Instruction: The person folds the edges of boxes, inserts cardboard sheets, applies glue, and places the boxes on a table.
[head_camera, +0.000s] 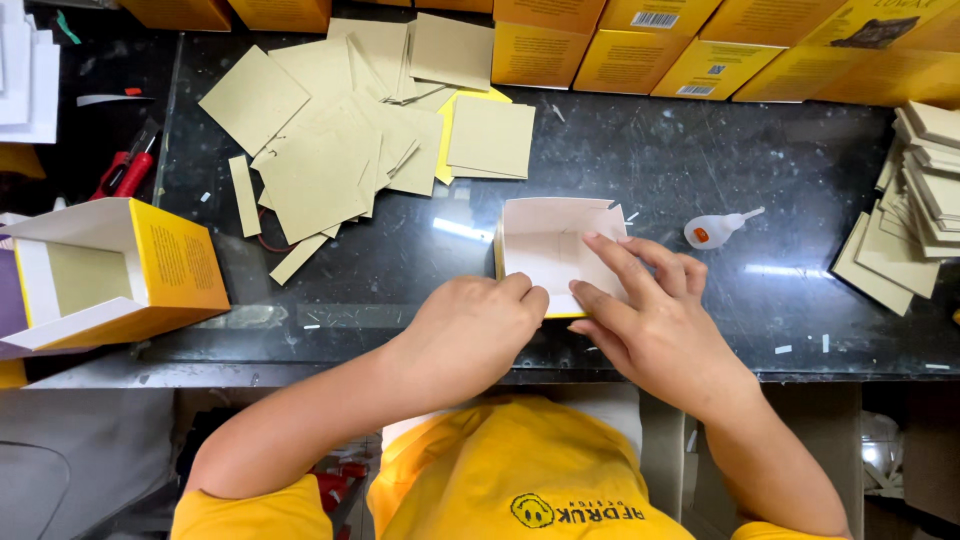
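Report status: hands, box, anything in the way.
Left hand and right hand both pressing on the small open white-and-yellow cardboard box. Small white glue bottle lies apart at right.

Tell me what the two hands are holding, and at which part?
Both hold the small open box: left hand at its near edge, right hand fingers on its right wall.

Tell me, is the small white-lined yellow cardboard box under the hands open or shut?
Open: the small white-lined yellow cardboard box shows its bare white inside, no lid on top.
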